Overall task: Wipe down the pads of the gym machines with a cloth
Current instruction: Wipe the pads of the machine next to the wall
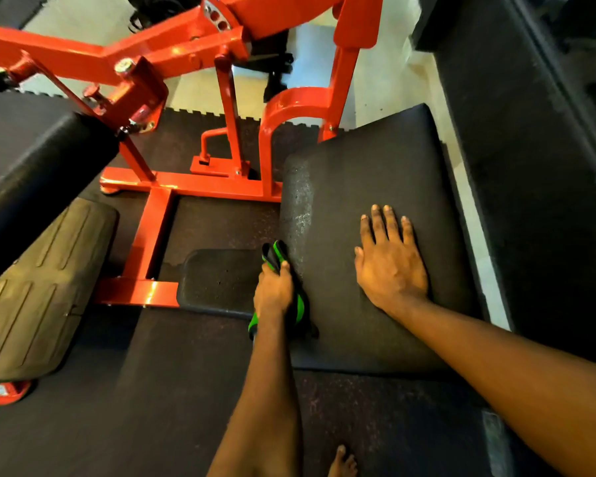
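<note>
Where the left hand (272, 292) closes, its fingers curled round the one cloth (276, 254), the grip sits against the left side edge of the large square seat pad (375, 173), at the rounded, speckled corner between the pad's top and its side. The cloth is black with green bands. Its long axis runs along that edge: one end sticks out past the knuckles, pointing away from the person, and the other trails back under the wrist. Two hands show. To the right of the grip the right hand (391, 270) lies flat on the pad's top with straight fingers close together, holding nothing. Counting padded or plated surfaces gives four: the seat pad under both hands, one small dark plate (217, 280) just left of the grip and lower down, one tan ribbed plate (38, 287) well to the left, and one black roller pad (31, 160) above that. One orange machine frame (159, 232) stands beyond and left of the grip, its base rails boxing in the small plate. Ahead of the grip the pad's edge runs bare up to the orange upright. Behind the grip it runs bare to the near corner, and to the right the top is open except for the flat hand. Below the grip, dark rubber flooring (152, 390) spreads toward the person, where one bare foot (343, 463) shows at the bottom of the view.
</note>
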Tool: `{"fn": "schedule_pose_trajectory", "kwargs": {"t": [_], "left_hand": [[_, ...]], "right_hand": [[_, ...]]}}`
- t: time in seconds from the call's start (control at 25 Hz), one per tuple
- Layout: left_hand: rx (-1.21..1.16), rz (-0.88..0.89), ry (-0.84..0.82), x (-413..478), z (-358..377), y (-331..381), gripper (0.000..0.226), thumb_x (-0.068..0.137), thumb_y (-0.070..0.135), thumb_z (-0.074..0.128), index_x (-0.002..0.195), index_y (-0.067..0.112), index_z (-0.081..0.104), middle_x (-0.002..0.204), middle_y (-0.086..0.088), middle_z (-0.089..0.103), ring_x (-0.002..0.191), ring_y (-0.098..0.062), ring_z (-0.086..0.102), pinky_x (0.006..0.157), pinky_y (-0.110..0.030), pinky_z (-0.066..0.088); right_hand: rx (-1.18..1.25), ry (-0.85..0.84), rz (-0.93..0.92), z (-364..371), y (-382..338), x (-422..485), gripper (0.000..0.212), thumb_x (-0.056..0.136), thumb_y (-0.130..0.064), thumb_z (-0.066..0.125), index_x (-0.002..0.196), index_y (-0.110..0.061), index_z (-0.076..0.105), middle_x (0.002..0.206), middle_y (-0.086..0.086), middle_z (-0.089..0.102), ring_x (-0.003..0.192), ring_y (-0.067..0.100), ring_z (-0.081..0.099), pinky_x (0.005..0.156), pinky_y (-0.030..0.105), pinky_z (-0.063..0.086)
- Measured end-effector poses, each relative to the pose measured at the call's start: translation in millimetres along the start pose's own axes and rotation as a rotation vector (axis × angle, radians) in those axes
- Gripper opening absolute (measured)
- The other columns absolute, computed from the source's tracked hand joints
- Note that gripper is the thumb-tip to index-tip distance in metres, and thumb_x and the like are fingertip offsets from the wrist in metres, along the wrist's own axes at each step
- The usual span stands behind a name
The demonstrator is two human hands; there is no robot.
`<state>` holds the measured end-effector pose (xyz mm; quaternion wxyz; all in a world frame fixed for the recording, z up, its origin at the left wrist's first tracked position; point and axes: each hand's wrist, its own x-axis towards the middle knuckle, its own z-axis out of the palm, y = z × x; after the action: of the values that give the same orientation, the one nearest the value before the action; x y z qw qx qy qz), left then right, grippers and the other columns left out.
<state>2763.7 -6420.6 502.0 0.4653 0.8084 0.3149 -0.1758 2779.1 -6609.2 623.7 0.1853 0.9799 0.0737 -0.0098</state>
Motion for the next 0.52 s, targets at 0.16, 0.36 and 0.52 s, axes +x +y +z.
{"fn": "schedule_pose_trajectory", "kwargs": {"t": [0.16, 0.36, 0.52], "left_hand": [[0.131, 0.184, 0.11, -43, 9, -5, 0.078, 0.098, 0.058, 0.031, 0.156, 0.006, 0.027, 0.159, -0.017, 0.033, 0.143, -0.035, 0.036, 0.115, -0.047, 0.029], [0.248, 0.303, 0.086, -124, 24, -30, 0.089, 0.084, 0.067, 0.007, 0.161, 0.021, 0.006, 0.168, -0.001, 0.002, 0.155, -0.024, 0.001, 0.123, -0.05, 0.002], [0.357, 0.251, 0.027, -89, 21, -5, 0.083, 0.085, 0.068, 0.002, 0.16, 0.033, -0.002, 0.168, 0.001, -0.011, 0.155, -0.027, -0.005, 0.121, -0.059, 0.003]], "right_hand": [[-0.013, 0.015, 0.014, -1, -2, -2, 0.065, 0.102, -0.04, 0.034, 0.158, -0.008, 0.025, 0.166, 0.015, 0.02, 0.154, 0.032, 0.014, 0.123, 0.054, 0.013], [0.024, 0.005, 0.045, -5, -1, -4, 0.065, 0.101, -0.041, 0.039, 0.157, -0.011, 0.03, 0.165, 0.012, 0.022, 0.153, 0.031, 0.015, 0.122, 0.057, 0.013], [0.014, -0.013, 0.002, -9, 6, 14, 0.063, 0.099, -0.043, 0.042, 0.156, -0.019, 0.034, 0.164, 0.009, 0.027, 0.147, 0.031, 0.026, 0.113, 0.057, 0.023]]}}
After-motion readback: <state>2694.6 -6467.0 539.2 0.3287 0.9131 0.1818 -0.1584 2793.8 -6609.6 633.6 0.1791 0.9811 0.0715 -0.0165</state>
